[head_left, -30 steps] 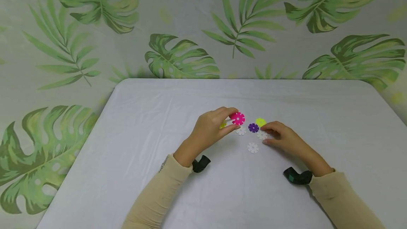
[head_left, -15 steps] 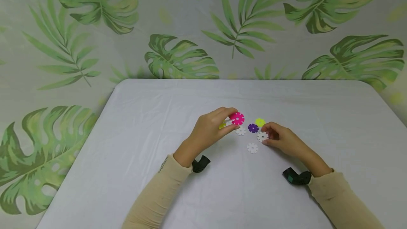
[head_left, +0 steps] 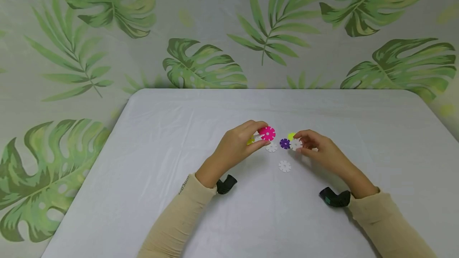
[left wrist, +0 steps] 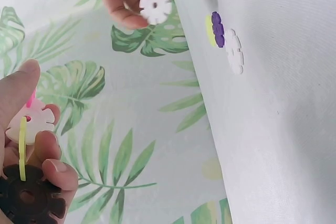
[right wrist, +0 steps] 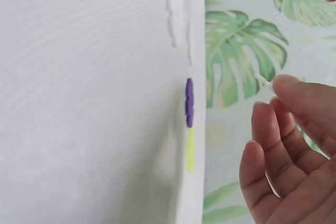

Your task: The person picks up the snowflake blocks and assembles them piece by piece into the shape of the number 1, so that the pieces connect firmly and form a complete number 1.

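Note:
My left hand (head_left: 234, 142) grips a small chain of slotted, flower-shaped plastic discs. A pink disc (head_left: 267, 133) faces up at its fingertips; in the left wrist view a white disc (left wrist: 32, 124), a yellow disc (left wrist: 22, 148) seen edge-on and a dark disc (left wrist: 29, 195) join on behind it. Thumb and fingers of my right hand (head_left: 324, 148) pinch a single white disc (head_left: 295, 144), raised off the table as the right wrist view shows. Under it lie a purple disc (head_left: 285, 143) and a yellow disc (head_left: 291, 135), the latter partly hidden by the fingers.
Two more white discs lie on the white-covered table (head_left: 161, 142): one disc (head_left: 271, 147) just below the left fingertips, another disc (head_left: 285, 166) nearer the person. Black wrist devices (head_left: 226, 184) sit at both cuffs. A leaf-patterned cloth (head_left: 201, 31) hangs behind the table.
My right hand has taken hold of a white disc, lifted it and moved it a little away from the body, toward the purple disc. My left hand stays in place with its chain.

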The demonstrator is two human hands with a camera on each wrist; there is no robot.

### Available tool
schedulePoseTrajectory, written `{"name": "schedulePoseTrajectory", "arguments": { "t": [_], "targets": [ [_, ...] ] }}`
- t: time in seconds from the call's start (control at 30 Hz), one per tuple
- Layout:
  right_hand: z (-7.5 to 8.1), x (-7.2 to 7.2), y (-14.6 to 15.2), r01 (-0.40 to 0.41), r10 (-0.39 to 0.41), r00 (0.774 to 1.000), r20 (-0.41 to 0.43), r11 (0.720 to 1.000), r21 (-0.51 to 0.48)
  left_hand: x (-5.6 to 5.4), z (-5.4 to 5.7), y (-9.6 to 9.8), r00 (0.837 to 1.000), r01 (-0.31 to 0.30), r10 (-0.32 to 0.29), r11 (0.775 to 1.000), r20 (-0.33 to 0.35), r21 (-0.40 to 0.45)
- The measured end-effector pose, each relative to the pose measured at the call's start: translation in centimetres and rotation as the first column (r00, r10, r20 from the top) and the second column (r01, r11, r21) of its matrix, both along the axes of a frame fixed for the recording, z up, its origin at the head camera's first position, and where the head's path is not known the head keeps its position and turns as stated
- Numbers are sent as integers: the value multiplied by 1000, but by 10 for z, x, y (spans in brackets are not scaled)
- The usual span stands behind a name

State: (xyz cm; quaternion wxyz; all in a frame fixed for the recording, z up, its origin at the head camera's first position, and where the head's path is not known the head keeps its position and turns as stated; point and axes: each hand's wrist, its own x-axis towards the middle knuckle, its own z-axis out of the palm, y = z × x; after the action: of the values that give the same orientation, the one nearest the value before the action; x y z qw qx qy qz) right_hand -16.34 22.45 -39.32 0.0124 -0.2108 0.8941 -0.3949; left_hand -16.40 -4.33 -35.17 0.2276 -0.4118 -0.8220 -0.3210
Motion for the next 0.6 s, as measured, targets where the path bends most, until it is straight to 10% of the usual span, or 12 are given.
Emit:
{"name": "schedulePoseTrajectory", "arguments": {
  "t": [0.6],
  "targets": [
    [41, 3, -17, -70, 29, 974, -223, 981, -179, 0, 1, 0, 998, 29, -29, 1000, 49, -11]
  ]
}}
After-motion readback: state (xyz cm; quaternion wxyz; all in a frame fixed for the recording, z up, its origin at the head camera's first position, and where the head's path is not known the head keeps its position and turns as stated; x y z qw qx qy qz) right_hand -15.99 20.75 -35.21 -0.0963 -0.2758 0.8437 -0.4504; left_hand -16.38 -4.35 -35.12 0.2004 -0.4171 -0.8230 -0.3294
